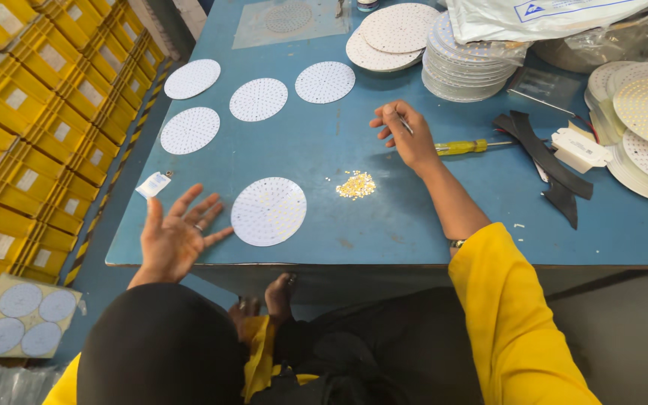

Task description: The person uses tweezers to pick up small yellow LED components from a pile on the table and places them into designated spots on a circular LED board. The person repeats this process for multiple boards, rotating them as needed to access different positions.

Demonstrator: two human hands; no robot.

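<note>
Nearest, left hand hovers splayed and empty beside 1 round white board, while right hand pinches tweezers above tiny yellow chips.

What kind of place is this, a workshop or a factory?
Most likely a small electronics assembly workshop, probably for lamps. Round white circuit boards lie on a blue worktable, more are piled in stacks, and rows of yellow parts bins line the floor beside it.
</note>
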